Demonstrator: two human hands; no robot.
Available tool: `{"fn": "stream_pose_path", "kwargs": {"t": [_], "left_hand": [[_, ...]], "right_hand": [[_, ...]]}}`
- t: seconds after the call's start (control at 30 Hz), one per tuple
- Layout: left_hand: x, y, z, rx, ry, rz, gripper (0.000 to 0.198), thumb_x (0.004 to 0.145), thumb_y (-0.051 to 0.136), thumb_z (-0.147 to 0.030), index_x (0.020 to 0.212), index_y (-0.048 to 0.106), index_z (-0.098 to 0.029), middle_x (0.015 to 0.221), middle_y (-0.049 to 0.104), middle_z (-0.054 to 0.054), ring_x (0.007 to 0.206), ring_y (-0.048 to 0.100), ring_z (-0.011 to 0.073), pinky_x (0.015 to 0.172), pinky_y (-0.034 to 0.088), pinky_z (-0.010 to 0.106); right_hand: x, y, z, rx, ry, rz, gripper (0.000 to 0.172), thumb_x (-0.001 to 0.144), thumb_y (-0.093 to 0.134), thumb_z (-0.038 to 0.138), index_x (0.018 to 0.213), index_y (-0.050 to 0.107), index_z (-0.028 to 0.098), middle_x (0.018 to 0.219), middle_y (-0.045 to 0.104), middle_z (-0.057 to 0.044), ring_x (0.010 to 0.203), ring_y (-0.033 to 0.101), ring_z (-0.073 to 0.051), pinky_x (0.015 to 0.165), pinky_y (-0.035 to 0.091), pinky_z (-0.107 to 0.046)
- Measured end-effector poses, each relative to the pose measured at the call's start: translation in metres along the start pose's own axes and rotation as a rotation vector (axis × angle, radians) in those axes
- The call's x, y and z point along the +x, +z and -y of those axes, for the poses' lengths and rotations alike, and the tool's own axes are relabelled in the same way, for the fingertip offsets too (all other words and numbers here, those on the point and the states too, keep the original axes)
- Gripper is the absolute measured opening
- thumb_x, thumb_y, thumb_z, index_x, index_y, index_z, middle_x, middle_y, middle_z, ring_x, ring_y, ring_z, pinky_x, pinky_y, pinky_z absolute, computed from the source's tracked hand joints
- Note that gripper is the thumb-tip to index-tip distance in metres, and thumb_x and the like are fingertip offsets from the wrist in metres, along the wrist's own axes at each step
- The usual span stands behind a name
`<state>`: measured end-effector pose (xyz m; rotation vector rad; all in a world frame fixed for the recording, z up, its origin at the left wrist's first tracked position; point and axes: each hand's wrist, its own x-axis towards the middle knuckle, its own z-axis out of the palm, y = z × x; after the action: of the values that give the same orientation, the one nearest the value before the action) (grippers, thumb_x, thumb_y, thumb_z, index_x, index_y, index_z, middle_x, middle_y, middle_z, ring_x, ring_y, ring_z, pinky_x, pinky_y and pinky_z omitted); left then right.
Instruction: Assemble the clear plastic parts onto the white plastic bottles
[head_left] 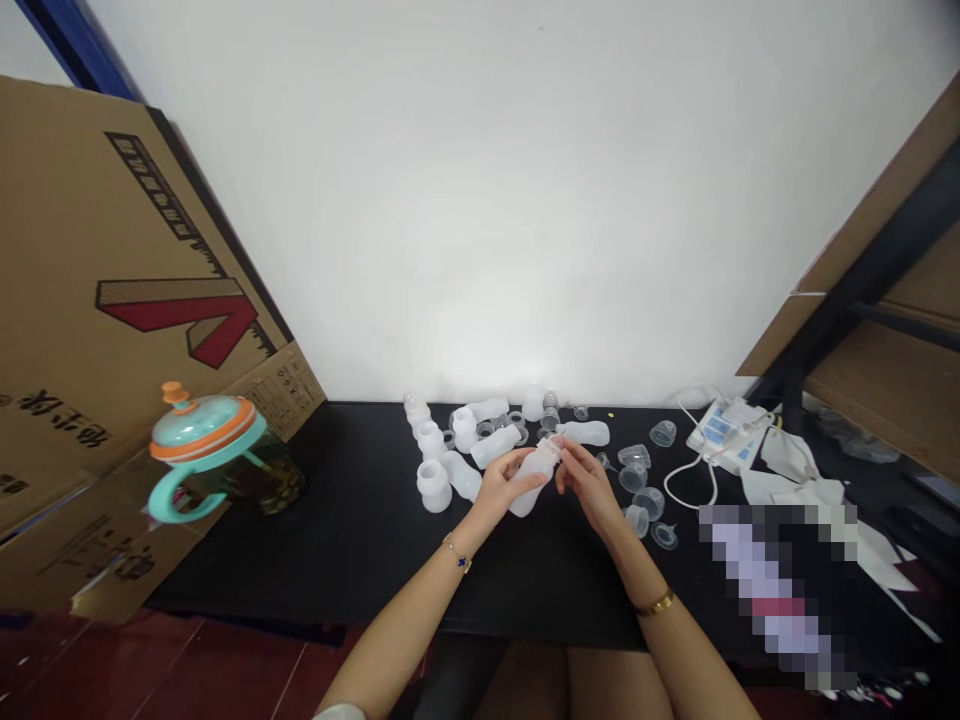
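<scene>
In the head view my left hand (504, 485) is wrapped round a translucent white baby bottle (531, 488), which is tilted with its neck up to the right. My right hand (586, 478) has its fingers closed at the bottle's neck; whatever thin clear part they may pinch there is too small to make out. Several more white bottles stand or lie just beyond and left of my hands, among them an upright one (433, 487) and a lying one (495, 446). To the right of my right hand are clear caps (649, 502) and a clear nipple (664, 536).
A teal-lidded pitcher (206, 435) with dark contents stands at the left before a large cardboard box (97, 330). A white power strip (729, 435) with a looping cord and crumpled paper (795, 480) lie at the right. A white wall (517, 200) rises behind the black table (337, 550).
</scene>
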<state>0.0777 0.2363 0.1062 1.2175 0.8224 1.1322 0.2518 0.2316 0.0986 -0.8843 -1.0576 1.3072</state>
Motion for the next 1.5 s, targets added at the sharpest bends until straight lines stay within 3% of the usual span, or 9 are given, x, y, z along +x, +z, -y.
{"fn": "stream_pose_path", "kwargs": {"t": [0.37,0.7,1.0,1.17,1.5], "left_hand": [[-0.0008,-0.0023,0.0030,0.116,0.030,-0.018,0.060,0.066,0.085,-0.039,0.117,0.068,-0.013,0.102,0.075,0.011,0.090,0.069,0.0269,0.081,0.053,0.037],[-0.0027,-0.0025,0.0024,0.184,0.058,-0.033,0.063,0.066,0.085,-0.043,0.119,0.068,-0.013,0.085,0.073,0.007,0.074,0.065,0.0211,0.067,0.050,0.030],[-0.0020,-0.0005,-0.0024,0.059,0.011,-0.005,0.059,0.065,0.086,-0.041,0.115,0.069,-0.014,0.105,0.074,0.011,0.092,0.069,0.0261,0.080,0.053,0.033],[0.0007,-0.0027,0.0009,0.019,-0.004,0.019,0.058,0.065,0.086,-0.040,0.114,0.070,-0.014,0.106,0.074,0.011,0.100,0.068,0.0284,0.085,0.052,0.035],[-0.0024,-0.0020,-0.0032,0.076,0.009,0.023,0.057,0.069,0.083,-0.041,0.117,0.068,-0.014,0.104,0.074,0.010,0.092,0.069,0.0263,0.079,0.053,0.034]], "right_hand": [[0.0006,-0.0004,-0.0017,-0.012,0.007,-0.006,0.050,0.079,0.074,0.052,0.116,0.069,0.019,0.063,0.058,0.002,0.050,0.048,-0.011,0.049,0.039,-0.025],[-0.0013,0.0000,-0.0030,-0.020,0.013,-0.006,0.054,0.080,0.072,0.055,0.120,0.066,0.018,0.059,0.057,0.003,0.050,0.048,-0.011,0.051,0.038,-0.025],[-0.0014,-0.0041,-0.0041,0.006,0.008,0.038,0.050,0.085,0.070,0.051,0.123,0.065,0.020,0.063,0.058,0.002,0.051,0.049,-0.011,0.052,0.037,-0.024],[-0.0018,-0.0020,-0.0019,0.060,0.024,0.050,0.047,0.084,0.071,0.049,0.121,0.065,0.020,0.064,0.058,0.002,0.052,0.048,-0.011,0.051,0.038,-0.024],[-0.0016,0.0005,-0.0005,0.010,0.009,-0.004,0.049,0.081,0.073,0.053,0.116,0.067,0.019,0.063,0.058,0.002,0.051,0.048,-0.010,0.050,0.038,-0.024]]}}
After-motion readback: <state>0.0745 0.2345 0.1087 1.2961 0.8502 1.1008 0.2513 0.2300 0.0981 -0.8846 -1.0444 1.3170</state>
